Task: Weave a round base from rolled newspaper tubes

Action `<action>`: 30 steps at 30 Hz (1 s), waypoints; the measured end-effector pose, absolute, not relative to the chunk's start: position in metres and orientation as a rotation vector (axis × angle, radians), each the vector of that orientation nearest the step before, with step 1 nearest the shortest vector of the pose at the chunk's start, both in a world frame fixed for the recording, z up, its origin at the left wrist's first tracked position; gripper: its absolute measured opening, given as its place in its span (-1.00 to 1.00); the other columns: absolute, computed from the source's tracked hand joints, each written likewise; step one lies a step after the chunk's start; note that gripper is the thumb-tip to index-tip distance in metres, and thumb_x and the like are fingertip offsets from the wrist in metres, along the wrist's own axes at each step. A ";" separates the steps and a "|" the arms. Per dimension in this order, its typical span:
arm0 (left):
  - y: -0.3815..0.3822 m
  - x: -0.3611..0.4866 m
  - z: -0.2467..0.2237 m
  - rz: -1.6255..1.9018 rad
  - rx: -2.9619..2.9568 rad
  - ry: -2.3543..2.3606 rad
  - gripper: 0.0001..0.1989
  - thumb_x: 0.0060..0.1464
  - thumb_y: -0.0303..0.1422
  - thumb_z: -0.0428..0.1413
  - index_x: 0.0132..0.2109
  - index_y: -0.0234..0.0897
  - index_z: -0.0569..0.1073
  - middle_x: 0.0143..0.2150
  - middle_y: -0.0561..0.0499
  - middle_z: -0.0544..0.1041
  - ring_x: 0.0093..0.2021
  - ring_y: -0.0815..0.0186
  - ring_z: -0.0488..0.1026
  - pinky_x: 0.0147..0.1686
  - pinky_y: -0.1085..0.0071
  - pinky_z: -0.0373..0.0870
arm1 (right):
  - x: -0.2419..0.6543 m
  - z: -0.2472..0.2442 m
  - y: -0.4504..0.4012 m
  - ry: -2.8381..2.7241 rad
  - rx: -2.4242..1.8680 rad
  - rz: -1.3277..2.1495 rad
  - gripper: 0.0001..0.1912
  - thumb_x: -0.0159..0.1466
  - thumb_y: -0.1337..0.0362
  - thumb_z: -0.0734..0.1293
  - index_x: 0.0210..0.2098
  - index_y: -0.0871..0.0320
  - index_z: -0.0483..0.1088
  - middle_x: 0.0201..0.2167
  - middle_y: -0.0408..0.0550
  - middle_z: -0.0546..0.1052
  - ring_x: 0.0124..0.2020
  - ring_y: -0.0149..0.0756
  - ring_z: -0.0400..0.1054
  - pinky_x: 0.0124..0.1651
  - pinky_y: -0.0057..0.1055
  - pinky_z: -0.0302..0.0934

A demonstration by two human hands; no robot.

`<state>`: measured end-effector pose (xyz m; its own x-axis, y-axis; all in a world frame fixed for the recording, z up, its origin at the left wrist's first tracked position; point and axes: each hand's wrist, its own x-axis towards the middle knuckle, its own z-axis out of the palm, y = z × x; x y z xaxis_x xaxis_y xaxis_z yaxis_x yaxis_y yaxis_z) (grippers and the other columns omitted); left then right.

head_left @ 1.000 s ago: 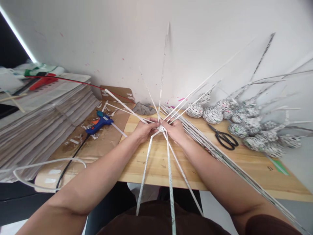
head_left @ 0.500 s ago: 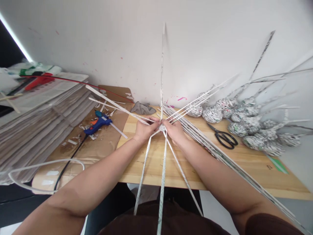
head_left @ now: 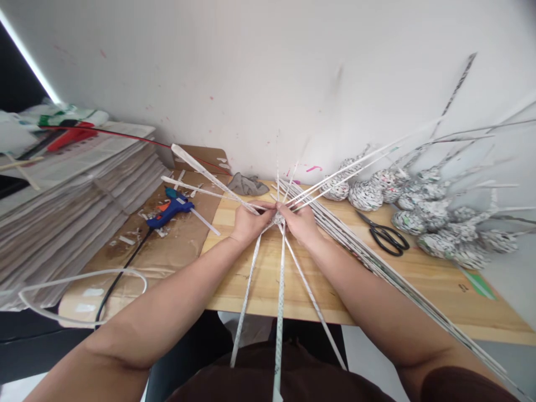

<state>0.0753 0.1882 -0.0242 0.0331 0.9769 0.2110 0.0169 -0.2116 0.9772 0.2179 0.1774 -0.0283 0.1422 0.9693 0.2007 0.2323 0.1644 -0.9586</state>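
Observation:
A small woven paper piece (head_left: 278, 218) hangs between my hands over the wooden table, with several long paper strips radiating from it. My left hand (head_left: 250, 221) pinches its left side, fingers closed. On the right side, my right hand (head_left: 298, 222) is closed on it too, thumb near the left thumb. One patterned strip (head_left: 280, 296) runs down toward my lap, with another on each side of it. More strips fan out to the upper left and upper right. The fingertips partly hide the woven centre.
A blue glue gun (head_left: 171, 212) lies on cardboard at left, beside stacked newspapers (head_left: 104, 184). A grey cloth (head_left: 248, 185) sits behind my hands. At right are black scissors (head_left: 387, 239), a bundle of paper sticks (head_left: 355, 245) and several woven balls (head_left: 365, 195).
The tall upright strip has swung away from vertical and is blurred now. Strips at upper left and right have shifted. Both hands stay closed at the woven centre.

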 end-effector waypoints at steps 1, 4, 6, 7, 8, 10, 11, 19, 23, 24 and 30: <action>0.188 0.076 -0.024 1.314 1.339 1.078 -0.85 -0.17 -0.37 0.32 -0.35 -0.28 0.62 -0.40 -0.02 0.60 -0.41 0.31 0.51 -0.39 0.45 0.43 | 0.218 -0.029 0.178 -1.334 -1.293 0.835 -0.65 0.16 -0.02 0.34 -0.56 0.11 0.35 -0.68 -0.17 0.43 -0.62 -0.36 0.31 -0.52 -0.43 0.16; 0.189 0.076 -0.023 1.269 1.082 0.958 -0.76 -0.26 -0.36 0.37 -0.35 -0.34 0.60 -0.45 0.00 0.57 -0.49 0.37 0.46 -0.47 0.50 0.40 | 0.220 -0.029 0.180 -1.355 -1.262 0.841 -0.65 0.18 0.00 0.34 -0.58 0.11 0.34 -0.68 -0.17 0.43 -0.60 -0.35 0.32 -0.50 -0.42 0.18; 0.191 0.076 -0.022 1.235 0.913 0.854 -0.74 -0.32 -0.39 0.39 -0.37 -0.35 0.58 -0.47 0.01 0.56 -0.49 0.40 0.45 -0.50 0.55 0.40 | 0.221 -0.029 0.180 -1.362 -1.246 0.847 -0.65 0.17 0.00 0.35 -0.58 0.10 0.34 -0.67 -0.16 0.43 -0.58 -0.33 0.33 -0.48 -0.41 0.19; 0.192 0.076 -0.022 1.205 0.851 0.817 -0.74 -0.33 -0.42 0.39 -0.38 -0.36 0.57 -0.48 0.02 0.55 -0.50 0.41 0.46 -0.51 0.57 0.39 | 0.221 -0.028 0.180 -1.363 -1.239 0.849 -0.65 0.17 0.01 0.35 -0.58 0.10 0.35 -0.66 -0.16 0.44 -0.57 -0.32 0.33 -0.47 -0.41 0.20; 0.194 0.075 -0.021 1.170 0.804 0.794 -0.75 -0.32 -0.44 0.39 -0.39 -0.37 0.57 -0.48 0.02 0.55 -0.50 0.42 0.45 -0.53 0.59 0.38 | 0.221 -0.027 0.180 -1.367 -1.232 0.850 -0.66 0.18 0.01 0.35 -0.57 0.10 0.36 -0.65 -0.15 0.44 -0.56 -0.32 0.33 -0.46 -0.40 0.20; 0.195 0.073 -0.020 1.100 0.752 0.780 -0.79 -0.27 -0.47 0.37 -0.37 -0.38 0.58 -0.46 0.00 0.55 -0.52 0.46 0.44 -0.56 0.63 0.37 | 0.222 -0.025 0.180 -1.380 -1.219 0.839 -0.68 0.19 0.03 0.34 -0.55 0.11 0.39 -0.61 -0.14 0.46 -0.53 -0.31 0.35 -0.43 -0.39 0.22; 0.196 0.072 -0.019 1.072 0.738 0.785 -0.81 -0.23 -0.47 0.35 -0.36 -0.38 0.58 -0.45 0.00 0.55 -0.52 0.46 0.44 -0.57 0.64 0.37 | 0.223 -0.024 0.180 -1.389 -1.216 0.826 -0.70 0.19 0.04 0.34 -0.54 0.11 0.40 -0.59 -0.14 0.48 -0.52 -0.30 0.35 -0.41 -0.38 0.23; 0.195 0.069 -0.018 0.975 0.824 0.797 -0.76 -0.22 -0.41 0.38 -0.33 -0.43 0.60 -0.45 -0.04 0.55 -0.54 0.49 0.41 -0.62 0.66 0.34 | 0.224 -0.015 0.175 -1.467 -1.277 0.698 -0.77 0.15 0.07 0.37 -0.44 0.11 0.46 -0.52 -0.12 0.52 -0.49 -0.29 0.36 -0.38 -0.36 0.22; 0.198 0.070 -0.023 0.995 0.793 0.808 -0.74 -0.26 -0.45 0.39 -0.32 -0.43 0.60 -0.41 -0.08 0.58 -0.47 0.42 0.48 -0.55 0.62 0.41 | 0.222 -0.014 0.175 -1.344 -1.289 0.862 -0.71 0.09 0.04 0.42 -0.56 0.12 0.41 -0.64 -0.13 0.45 -0.61 -0.33 0.29 -0.52 -0.39 0.13; 0.198 0.071 -0.023 1.000 0.790 0.807 -0.74 -0.27 -0.46 0.39 -0.33 -0.43 0.60 -0.40 -0.09 0.59 -0.45 0.41 0.49 -0.52 0.61 0.43 | 0.222 -0.013 0.174 -1.317 -1.271 0.911 -0.70 0.08 0.04 0.42 -0.57 0.12 0.40 -0.66 -0.14 0.44 -0.63 -0.33 0.28 -0.54 -0.39 0.12; 0.196 0.072 -0.020 1.055 0.786 0.827 -0.76 -0.31 -0.46 0.41 -0.40 -0.43 0.58 -0.46 -0.05 0.57 -0.48 0.41 0.49 -0.54 0.62 0.42 | 0.222 -0.010 0.174 -1.368 -1.214 0.952 -0.75 0.11 0.10 0.38 -0.54 0.14 0.41 -0.64 -0.17 0.44 -0.63 -0.37 0.28 -0.54 -0.41 0.14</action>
